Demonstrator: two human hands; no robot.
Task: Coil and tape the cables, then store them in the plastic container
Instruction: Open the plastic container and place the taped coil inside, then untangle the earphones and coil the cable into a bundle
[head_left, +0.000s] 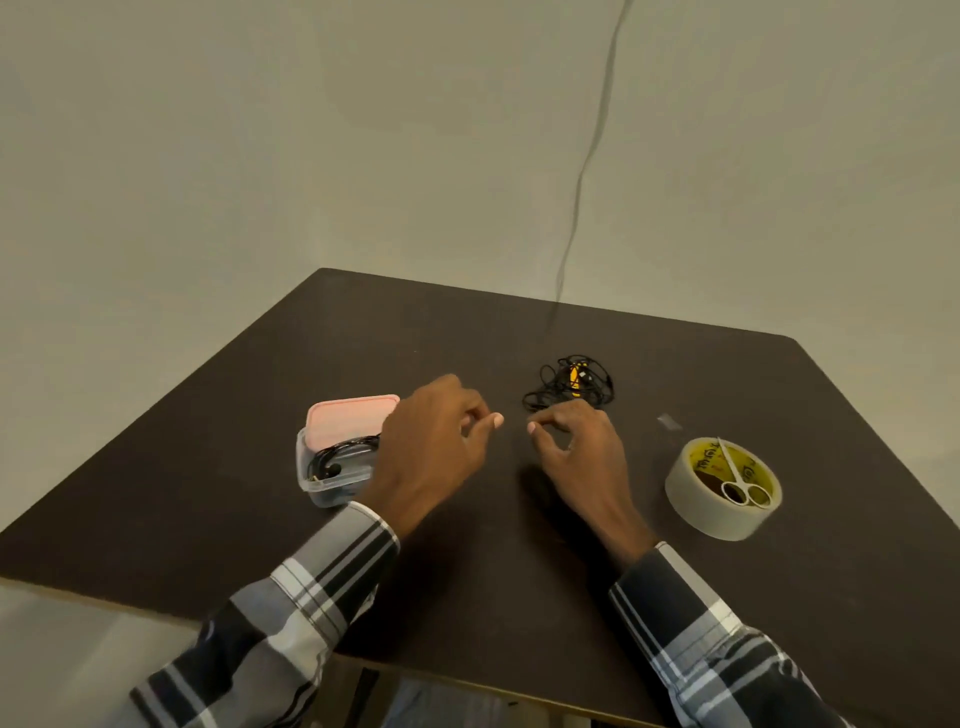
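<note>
Head view: left hand (434, 441) and right hand (576, 447) hover mid-table (208, 499), fingers curled, fingertips pinched; any held thing cannot be told.

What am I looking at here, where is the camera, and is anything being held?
There is no machine here: a person in a checked shirt works with bare hands, and the single picture comes from a camera worn on the head, looking forward and down.

On the dark brown table lie a clear plastic container with a pink lid resting half across it and a black cable inside, a loose black tangled cable with a yellow part, and a roll of pale tape with small white scissors resting on top.

The left hand and right hand hover close together, fingertips pinched. They may be stretching a thin strip between them, but nothing is visible there, so I cannot tell.
</note>
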